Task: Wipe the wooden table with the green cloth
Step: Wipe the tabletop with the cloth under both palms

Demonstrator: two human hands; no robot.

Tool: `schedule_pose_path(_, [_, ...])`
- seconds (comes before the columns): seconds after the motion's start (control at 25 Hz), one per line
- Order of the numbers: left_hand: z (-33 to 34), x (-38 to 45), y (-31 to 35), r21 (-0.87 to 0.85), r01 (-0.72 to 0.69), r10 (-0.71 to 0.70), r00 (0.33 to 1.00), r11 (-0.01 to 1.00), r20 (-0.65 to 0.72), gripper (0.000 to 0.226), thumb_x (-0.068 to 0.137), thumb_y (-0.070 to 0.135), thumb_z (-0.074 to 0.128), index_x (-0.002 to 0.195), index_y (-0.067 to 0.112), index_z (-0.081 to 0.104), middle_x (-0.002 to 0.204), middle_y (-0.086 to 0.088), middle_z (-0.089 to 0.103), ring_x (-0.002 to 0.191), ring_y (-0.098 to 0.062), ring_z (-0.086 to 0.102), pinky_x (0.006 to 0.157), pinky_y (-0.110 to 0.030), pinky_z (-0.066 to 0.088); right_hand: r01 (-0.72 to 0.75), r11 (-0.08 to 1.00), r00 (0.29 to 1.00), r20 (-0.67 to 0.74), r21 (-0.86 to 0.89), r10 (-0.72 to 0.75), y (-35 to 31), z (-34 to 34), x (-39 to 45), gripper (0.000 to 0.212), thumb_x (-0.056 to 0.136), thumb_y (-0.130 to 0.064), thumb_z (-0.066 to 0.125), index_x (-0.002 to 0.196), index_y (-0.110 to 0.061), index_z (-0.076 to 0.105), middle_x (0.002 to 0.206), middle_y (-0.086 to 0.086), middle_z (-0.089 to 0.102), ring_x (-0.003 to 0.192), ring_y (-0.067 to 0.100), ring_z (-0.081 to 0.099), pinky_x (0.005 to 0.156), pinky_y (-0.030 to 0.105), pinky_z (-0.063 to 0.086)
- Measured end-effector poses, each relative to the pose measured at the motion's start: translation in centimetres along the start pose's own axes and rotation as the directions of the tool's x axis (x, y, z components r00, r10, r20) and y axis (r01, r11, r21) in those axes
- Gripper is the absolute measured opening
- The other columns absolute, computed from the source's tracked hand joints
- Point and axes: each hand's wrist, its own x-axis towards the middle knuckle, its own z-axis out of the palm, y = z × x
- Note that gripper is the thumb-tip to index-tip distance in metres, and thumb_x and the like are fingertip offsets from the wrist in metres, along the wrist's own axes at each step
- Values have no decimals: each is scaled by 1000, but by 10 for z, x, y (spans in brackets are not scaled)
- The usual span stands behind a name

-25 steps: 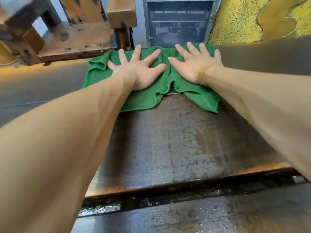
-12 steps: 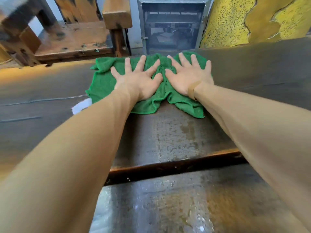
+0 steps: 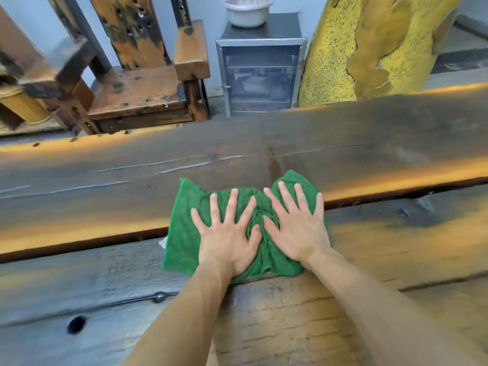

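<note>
Left hand [image 3: 227, 243] and right hand [image 3: 295, 228], fingers [image 3: 233, 204] spread wide, press green cloth [image 3: 184, 228] across the counter [image 3: 105, 281] seam; cabinet [image 3: 260, 75] beyond far edge.

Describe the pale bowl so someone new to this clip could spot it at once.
Look past the far edge of the wooden table to the small metal-framed cabinet. The bowl sits on top, the only pale, round thing there.
</note>
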Motion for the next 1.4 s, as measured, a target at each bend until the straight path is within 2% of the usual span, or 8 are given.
schedule_pose_path(0.12, [14,-82,13,-19,-7,6,1000,1000,-13,68,92,63,22,157,45,22,169,-1,10,152,-46,12,108,-81,10,35,999,999,22,29,-36,1,14,-80,76,85,-66,-5,158,-44,-9,168,-5,-12,155,29,-14,116,65,-14])
schedule_pose_path(0.24, [27,-167,27,-10,-34,33,999,999,-33,67,91,59,40,153,36,35,164,-7,31,146,-47,31,103,-80,20,57,998,998,-11,42,-56,-3,28,-167,69,95,-65,21,159,-39,19,168,1,16,154,34,12,116,67,2])
schedule_pose_path(0.36, [35,-237,40,12,-48,49,998,999,-36,67,92,58,39,154,33,36,165,-8,29,147,-47,29,104,-79,18,86,996,996,-17,10,-86,-3,43,-235,68,95,-63,33,157,-34,31,164,3,28,151,35,25,114,67,10])
schedule_pose_path(0.68, [41,-397,73,-46,-8,10,999,999,33,70,89,55,41,153,27,42,165,-9,28,147,-47,28,107,-79,23,120,993,992,-51,16,-119,-15,62,-386,70,96,-63,32,160,-36,21,168,1,17,154,33,12,118,64,6])
schedule_pose_path(0.88, [49,-490,83,-76,16,-12,998,997,54,70,88,57,42,153,29,42,164,-10,30,148,-46,28,108,-78,23,95,995,995,-44,11,-95,-24,73,-480,69,95,-62,34,158,-36,27,166,1,23,153,34,20,117,63,8])
schedule_pose_path(1.04, [57,-581,95,-77,17,-12,998,997,59,72,89,58,43,154,29,40,165,-10,27,149,-46,24,109,-77,22,116,993,993,-32,7,-115,-29,81,-571,70,96,-64,31,159,-36,23,168,1,19,154,33,15,119,63,10])
schedule_pose_path(1.28, [69,-664,111,-95,4,5,995,996,95,73,80,59,51,148,29,51,163,-9,31,147,-46,29,107,-77,24,75,996,997,33,50,-77,-25,91,-668,71,94,-66,36,158,-35,29,167,1,23,152,34,22,115,65,19])
schedule_pose_path(1.4, [75,-689,125,-115,24,-11,993,993,120,70,77,59,53,143,37,55,162,-7,35,145,-45,34,107,-77,25,7,998,997,81,58,-12,-16,89,-699,69,95,-71,30,157,-40,30,166,-3,25,152,32,24,116,64,18])
